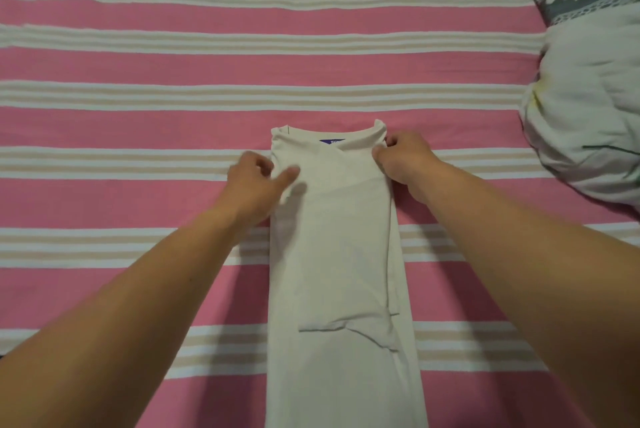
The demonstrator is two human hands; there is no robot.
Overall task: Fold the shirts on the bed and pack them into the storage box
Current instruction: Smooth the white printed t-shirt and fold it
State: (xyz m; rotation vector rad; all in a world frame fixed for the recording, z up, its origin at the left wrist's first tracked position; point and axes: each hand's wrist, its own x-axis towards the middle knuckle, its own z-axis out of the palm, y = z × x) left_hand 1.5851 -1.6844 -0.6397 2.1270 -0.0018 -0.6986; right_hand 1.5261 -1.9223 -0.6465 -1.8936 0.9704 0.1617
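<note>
We pinch the beige shirt [332,254] (folded into a long strip) near its collar: left hand [254,181], right hand [403,159].

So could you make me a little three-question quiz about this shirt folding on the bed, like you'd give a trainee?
1. True or false: the beige shirt is already folded into a long narrow strip on the pink striped bedsheet.
2. Multiple choice: where does the right hand grip the shirt? A) at the hem B) at the collar-end corner C) at a sleeve spread out to the side
3. Fill in: the purple label sits just inside the ____.

Key: 1 true. 2 B; the left hand is at the opposite edge, thumb on the cloth. 3 collar.
</note>
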